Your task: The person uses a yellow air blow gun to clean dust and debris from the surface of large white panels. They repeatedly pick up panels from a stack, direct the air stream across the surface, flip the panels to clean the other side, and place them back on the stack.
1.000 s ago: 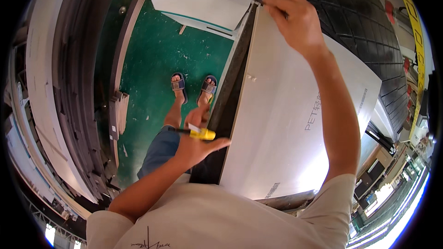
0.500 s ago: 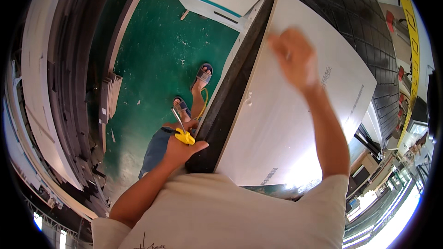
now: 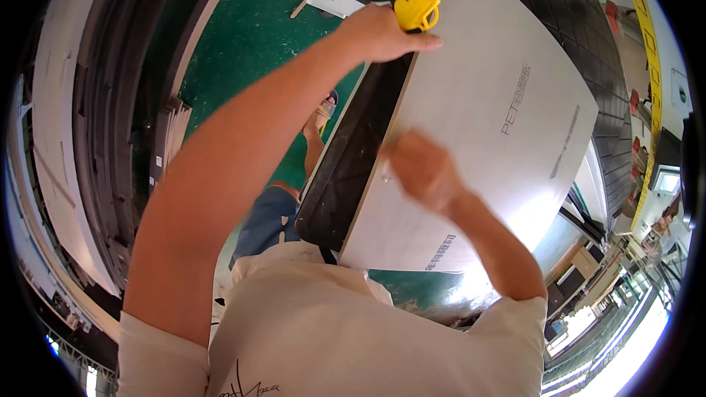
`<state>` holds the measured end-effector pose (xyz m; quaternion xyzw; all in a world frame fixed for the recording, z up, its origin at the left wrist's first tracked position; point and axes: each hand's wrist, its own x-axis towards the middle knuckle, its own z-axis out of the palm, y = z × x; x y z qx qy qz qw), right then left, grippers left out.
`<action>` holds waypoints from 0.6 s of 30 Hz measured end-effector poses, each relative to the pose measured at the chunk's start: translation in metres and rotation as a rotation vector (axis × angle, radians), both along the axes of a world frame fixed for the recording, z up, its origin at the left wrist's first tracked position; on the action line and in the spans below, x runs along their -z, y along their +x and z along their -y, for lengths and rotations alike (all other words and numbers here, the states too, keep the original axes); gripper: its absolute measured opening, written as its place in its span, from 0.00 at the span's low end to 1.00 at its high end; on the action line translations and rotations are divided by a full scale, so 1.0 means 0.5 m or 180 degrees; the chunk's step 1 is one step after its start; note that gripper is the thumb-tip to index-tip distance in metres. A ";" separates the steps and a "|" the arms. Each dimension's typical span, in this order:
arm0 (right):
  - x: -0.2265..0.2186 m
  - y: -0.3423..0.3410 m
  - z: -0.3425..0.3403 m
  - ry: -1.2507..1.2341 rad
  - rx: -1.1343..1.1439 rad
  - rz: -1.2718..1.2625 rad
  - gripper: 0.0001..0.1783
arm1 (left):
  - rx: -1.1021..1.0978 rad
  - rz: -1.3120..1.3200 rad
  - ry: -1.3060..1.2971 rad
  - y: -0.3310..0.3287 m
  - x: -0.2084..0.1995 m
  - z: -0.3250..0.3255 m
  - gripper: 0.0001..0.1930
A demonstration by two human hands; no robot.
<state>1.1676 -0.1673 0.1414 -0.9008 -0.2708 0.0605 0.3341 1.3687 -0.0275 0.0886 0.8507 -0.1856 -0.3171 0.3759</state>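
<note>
Though it looks light and stiff, best held by its body, the yellow tool (image 3: 414,12) sits clasped in the left hand (image 3: 379,33) above the far left edge of the pale panel (image 3: 471,88), probably heavy, slick, edge-lifted; right hand (image 3: 425,173): nearer, blurred, grip unclear from here.

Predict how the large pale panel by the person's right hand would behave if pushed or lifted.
The pale panel is likely stiff, as it lies flat with no visible sag. It is probably heavy to lift, being far broader than the right hand. Its smooth face, with a bright glare, may feel slippery.
</note>
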 end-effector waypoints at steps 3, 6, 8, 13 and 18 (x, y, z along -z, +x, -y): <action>0.014 0.148 0.059 -0.0125 0.0642 0.0826 0.09 | 0.0328 -0.0608 0.0841 0.033 -0.035 0.014 0.52; 0.019 0.180 0.055 0.0112 0.0765 0.0822 0.07 | 0.0074 -0.0189 0.0386 0.019 -0.030 0.006 0.43; 0.034 0.116 0.029 0.0142 0.0615 0.0783 0.07 | -0.0282 -0.0699 -0.0431 -0.010 -0.033 -0.008 0.48; 0.007 -0.198 -0.127 0.0345 0.0027 0.0263 0.10 | -0.1019 0.0031 0.0127 -0.063 -0.036 -0.002 0.48; -0.002 -0.294 -0.141 0.0541 -0.0160 0.0051 0.09 | -0.0776 0.0640 -0.0312 -0.079 0.014 0.014 0.48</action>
